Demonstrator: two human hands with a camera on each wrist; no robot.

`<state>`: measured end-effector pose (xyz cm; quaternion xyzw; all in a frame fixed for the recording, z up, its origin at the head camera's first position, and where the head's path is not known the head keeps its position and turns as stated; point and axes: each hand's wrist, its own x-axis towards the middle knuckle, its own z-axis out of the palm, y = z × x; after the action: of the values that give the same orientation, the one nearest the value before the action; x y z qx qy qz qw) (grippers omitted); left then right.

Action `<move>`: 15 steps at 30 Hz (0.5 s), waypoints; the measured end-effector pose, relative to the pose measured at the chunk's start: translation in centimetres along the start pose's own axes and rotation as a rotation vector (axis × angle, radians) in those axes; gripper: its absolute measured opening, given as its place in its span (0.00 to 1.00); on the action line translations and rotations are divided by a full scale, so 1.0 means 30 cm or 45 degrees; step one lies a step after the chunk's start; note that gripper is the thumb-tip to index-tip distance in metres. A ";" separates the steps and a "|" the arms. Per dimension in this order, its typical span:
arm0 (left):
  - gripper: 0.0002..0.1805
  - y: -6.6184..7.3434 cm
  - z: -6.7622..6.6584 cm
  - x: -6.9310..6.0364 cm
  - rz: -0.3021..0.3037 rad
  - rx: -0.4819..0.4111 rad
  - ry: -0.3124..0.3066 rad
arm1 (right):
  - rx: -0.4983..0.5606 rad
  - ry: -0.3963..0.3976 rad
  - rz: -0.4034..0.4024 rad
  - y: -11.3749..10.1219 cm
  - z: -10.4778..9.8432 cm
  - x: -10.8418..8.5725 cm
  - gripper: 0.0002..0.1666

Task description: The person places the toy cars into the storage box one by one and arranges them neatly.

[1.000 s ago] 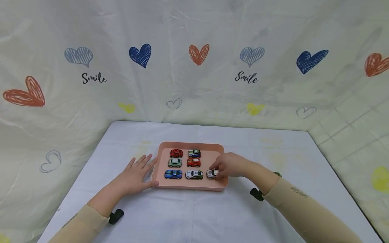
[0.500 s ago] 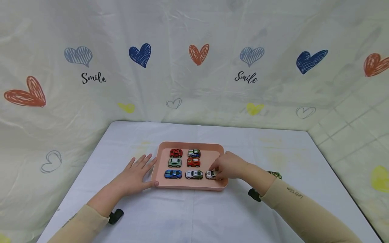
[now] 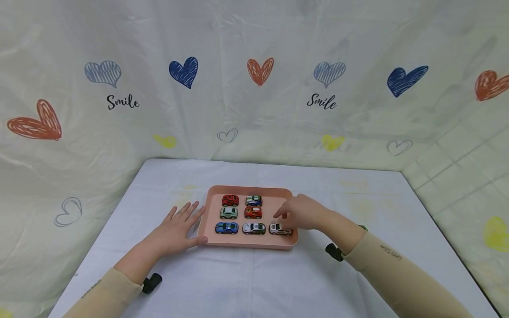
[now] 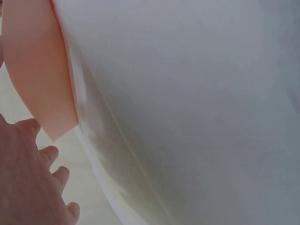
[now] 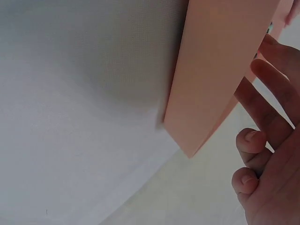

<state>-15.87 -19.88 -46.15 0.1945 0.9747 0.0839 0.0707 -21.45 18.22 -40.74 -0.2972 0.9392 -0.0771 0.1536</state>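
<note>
A pink tray [image 3: 246, 240] lies on the table with several small toy cars on it. In the head view my left hand [image 3: 175, 232] is spread flat at the tray's left rim, thumb touching the near left corner. My right hand [image 3: 304, 213] hovers over the tray's right side, just above a white toy car [image 3: 279, 229] at the near right, its fingers loosely bent and holding nothing. To that car's left are a white-and-green car [image 3: 254, 228] and a blue car [image 3: 226, 228]. In the right wrist view the fingers [image 5: 262, 110] reach over the tray wall.
Behind the front row sit a pale green car [image 3: 228, 213], an orange-red car [image 3: 253, 212], a red car [image 3: 230, 200] and a striped car [image 3: 254, 200]. A green object [image 3: 363, 227] shows slightly behind my right forearm. The table [image 3: 238, 282] has a white cover.
The white car at the near right has shifted slightly right in the first half second's wake, and my right fingers have lifted off it. My left hand has stayed in place.
</note>
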 end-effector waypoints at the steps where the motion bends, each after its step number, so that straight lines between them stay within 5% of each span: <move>1: 0.53 0.001 0.001 0.000 0.000 -0.001 0.001 | 0.002 0.014 -0.014 0.003 -0.001 -0.003 0.14; 15: 0.54 -0.001 0.006 0.006 -0.011 0.012 0.000 | -0.051 0.137 -0.112 0.087 -0.050 -0.111 0.19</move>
<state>-16.01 -19.82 -46.37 0.1905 0.9760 0.0790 0.0701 -20.77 22.37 -39.13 -0.3366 0.9335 -0.0807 0.0934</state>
